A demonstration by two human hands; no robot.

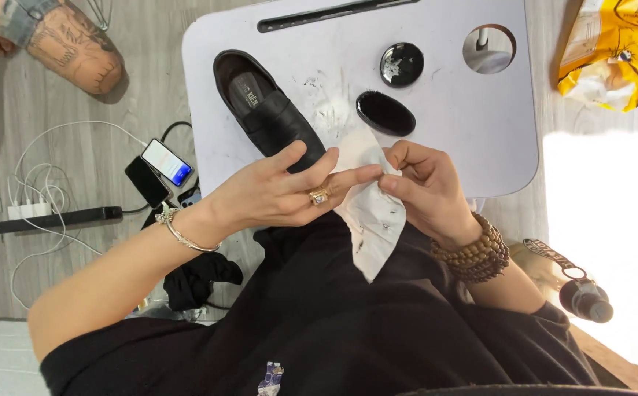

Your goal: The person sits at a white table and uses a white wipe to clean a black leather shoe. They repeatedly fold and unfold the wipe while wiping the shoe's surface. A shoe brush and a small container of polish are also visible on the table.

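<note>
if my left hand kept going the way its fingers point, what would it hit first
Probably the right hand: the left hand points rightward, its fingertips already on the stained white cloth held between both hands. The black leather loafer lies behind it, off that line.

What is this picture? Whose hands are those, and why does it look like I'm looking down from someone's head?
The picture comes from a camera worn on a person's head, looking down, so you see what they see. The two hands belong to that person. The left hand and the right hand both hold a white cloth with dark smudges, stretched between the fingers. In front of them is a small pale table. On it lie a black shoe, an oval black brush and a round black tin. On the floor to the left are a phone and a power strip with white cables.
</note>
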